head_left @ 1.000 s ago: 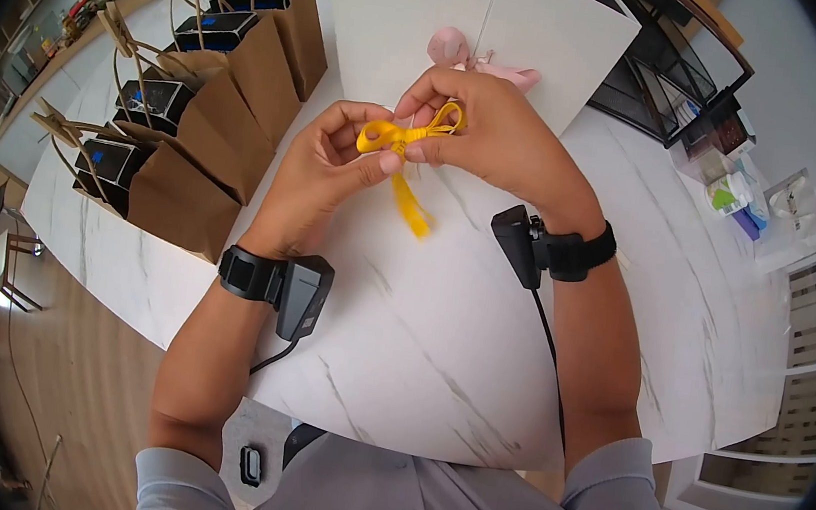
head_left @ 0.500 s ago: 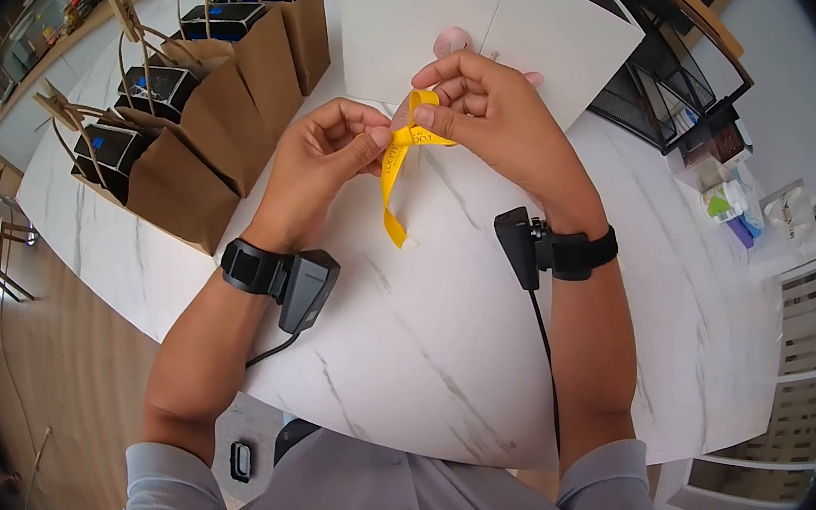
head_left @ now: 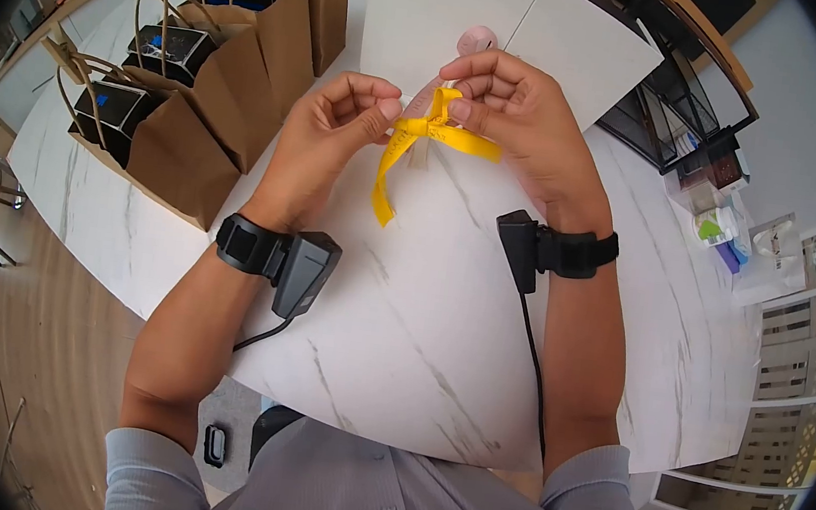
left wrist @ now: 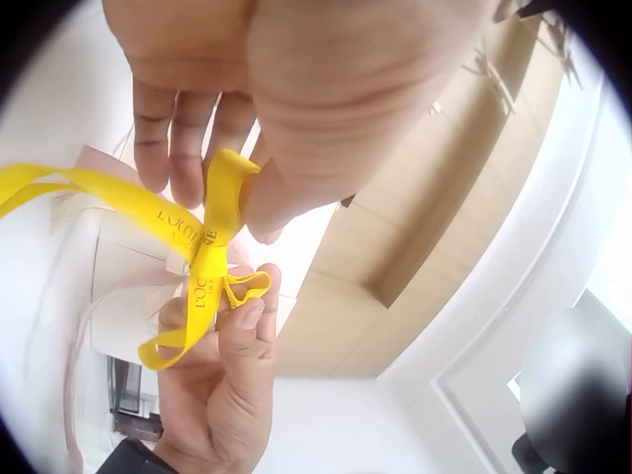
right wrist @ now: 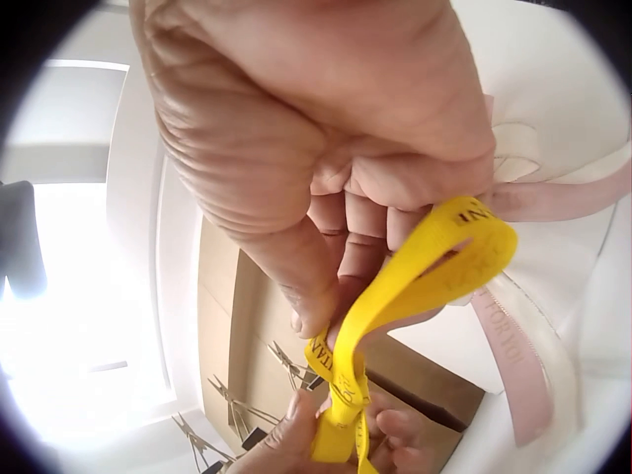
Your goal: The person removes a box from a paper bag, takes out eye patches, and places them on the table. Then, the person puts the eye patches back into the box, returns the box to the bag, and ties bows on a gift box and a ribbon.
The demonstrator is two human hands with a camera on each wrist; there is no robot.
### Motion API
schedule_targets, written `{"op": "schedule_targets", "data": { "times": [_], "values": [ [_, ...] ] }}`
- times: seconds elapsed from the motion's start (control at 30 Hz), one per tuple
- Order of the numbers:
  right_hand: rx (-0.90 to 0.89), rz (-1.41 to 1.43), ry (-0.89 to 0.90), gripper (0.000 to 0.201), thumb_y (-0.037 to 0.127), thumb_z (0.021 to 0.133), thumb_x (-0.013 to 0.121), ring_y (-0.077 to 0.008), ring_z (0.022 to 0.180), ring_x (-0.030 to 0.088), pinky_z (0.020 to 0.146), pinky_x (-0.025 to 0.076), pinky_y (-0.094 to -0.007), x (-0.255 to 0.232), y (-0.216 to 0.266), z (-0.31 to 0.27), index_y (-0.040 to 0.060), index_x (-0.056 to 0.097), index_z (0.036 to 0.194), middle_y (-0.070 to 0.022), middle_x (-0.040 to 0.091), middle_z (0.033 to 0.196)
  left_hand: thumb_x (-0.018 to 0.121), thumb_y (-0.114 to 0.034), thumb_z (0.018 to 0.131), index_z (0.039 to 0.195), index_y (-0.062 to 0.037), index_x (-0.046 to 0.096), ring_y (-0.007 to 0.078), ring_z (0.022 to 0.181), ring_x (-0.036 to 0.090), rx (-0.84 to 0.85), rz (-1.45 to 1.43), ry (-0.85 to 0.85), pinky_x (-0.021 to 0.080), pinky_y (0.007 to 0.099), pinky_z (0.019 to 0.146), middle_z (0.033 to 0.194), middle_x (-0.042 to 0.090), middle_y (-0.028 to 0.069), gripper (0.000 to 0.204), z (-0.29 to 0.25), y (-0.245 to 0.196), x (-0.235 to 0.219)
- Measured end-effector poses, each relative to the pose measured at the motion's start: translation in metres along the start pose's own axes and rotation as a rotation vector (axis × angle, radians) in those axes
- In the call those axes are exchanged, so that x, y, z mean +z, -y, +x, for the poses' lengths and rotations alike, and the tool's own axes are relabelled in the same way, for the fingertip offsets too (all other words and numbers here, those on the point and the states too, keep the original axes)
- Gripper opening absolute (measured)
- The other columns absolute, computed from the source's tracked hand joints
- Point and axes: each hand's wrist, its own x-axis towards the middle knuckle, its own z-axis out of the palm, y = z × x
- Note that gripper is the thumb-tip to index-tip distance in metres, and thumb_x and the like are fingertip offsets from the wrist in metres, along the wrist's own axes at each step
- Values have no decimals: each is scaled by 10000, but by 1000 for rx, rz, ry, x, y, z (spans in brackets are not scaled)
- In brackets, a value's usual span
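A yellow printed ribbon [head_left: 417, 127], tied in a bow with a knot at its middle, is held up between both hands above the table. My left hand [head_left: 334, 128] pinches the loop on the left between thumb and fingertips. On the other side, my right hand [head_left: 535, 127] pinches the second loop, its thumb pressing against the ribbon. One tail hangs down in front and the other stretches right below the right hand. Behind it, a pink ribbon [right wrist: 515, 365] with printed letters lies on a white box [head_left: 446, 8], partly hidden by the hands.
Several brown paper bags [head_left: 182, 159] with clothespins on their handles and black boxes inside line the left of the marble-patterned table [head_left: 416, 357]. A black mesh rack [head_left: 679, 125] stands at the back right, with small packets [head_left: 718, 230] near it.
The bow has been turned and its tails spread: one hangs down left, the other now reaches right. The right hand has shifted its hold on the loop. The head view has tilted slightly.
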Motion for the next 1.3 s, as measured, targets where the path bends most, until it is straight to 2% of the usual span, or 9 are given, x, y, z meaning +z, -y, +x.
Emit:
{"op": "schedule_targets", "data": {
  "times": [0.07, 0.1, 0.27, 0.4, 0.47, 0.9, 0.97, 1.07, 1.3],
  "values": [
    [24, -1, -5, 258, 49, 898, 734, -103, 906, 682, 822, 563, -206, 0, 1, -1, -18, 664, 1137, -64, 689, 954, 732, -121, 929, 1066, -41, 661, 114, 995, 620, 166, 138, -94, 488, 265, 916, 1048, 664, 34, 174, -1, -2, 4],
    [21, 4, -9, 258, 49, 898, 734, -103, 906, 682, 822, 563, -206, 1, 0, -1, -18, 664, 1137, -64, 689, 954, 732, -121, 929, 1066, -41, 661, 114, 995, 620, 165, 144, -91, 488, 265, 916, 1048, 664, 34, 174, -2, -3, 3],
    [-20, 39, 35, 274, 79, 883, 769, -108, 922, 684, 844, 557, -216, 6, -3, 2, -5, 660, 1120, -60, 704, 976, 775, -86, 873, 935, -20, 700, 112, 948, 578, 543, 718, -133, 466, 262, 887, 988, 630, 14, 118, -6, -11, 8],
    [-3, 15, 8, 270, 109, 876, 784, -98, 888, 690, 826, 560, -210, 12, -1, 1, 2, 669, 1097, -59, 713, 941, 766, -70, 873, 934, -8, 703, 116, 947, 582, 534, 736, -151, 461, 261, 894, 965, 639, 26, 108, -7, -13, 11],
    [-16, -32, -6, 262, 116, 871, 791, -96, 865, 694, 815, 562, -211, 13, 0, 0, 2, 674, 1075, -60, 720, 918, 760, -63, 874, 938, -8, 702, 122, 935, 593, 480, 519, -123, 466, 266, 892, 944, 647, 29, 102, -4, -8, 8],
    [-60, 9, 0, 202, 49, 914, 724, -105, 869, 704, 779, 570, -214, 9, -9, 2, -22, 659, 1091, -76, 721, 924, 733, -70, 909, 947, 0, 675, 106, 910, 614, 471, 670, -93, 486, 270, 887, 931, 677, 22, 98, -3, -4, 7],
    [-12, 33, 55, 191, 45, 915, 720, -121, 940, 695, 856, 566, -228, 8, -9, 2, -5, 661, 1090, -72, 711, 993, 728, -82, 923, 972, 7, 663, 93, 897, 616, 409, 565, -67, 501, 265, 847, 915, 674, 18, 121, -3, -2, 8],
    [-25, -11, 50, 207, 74, 909, 736, -112, 922, 691, 834, 561, -222, 8, -11, 2, 0, 662, 1088, -61, 711, 969, 721, -98, 936, 996, 15, 652, 81, 897, 623, 341, 449, -69, 516, 256, 821, 923, 670, 17, 145, -5, -2, 12],
    [25, -18, 70, 206, 106, 889, 766, -91, 858, 682, 796, 549, -199, 9, -8, 1, 1, 671, 1039, -43, 707, 892, 676, -41, 945, 988, 19, 644, 80, 921, 638, 400, 623, -56, 527, 251, 860, 961, 673, 23, 81, -6, -4, 11]
  ]
}}
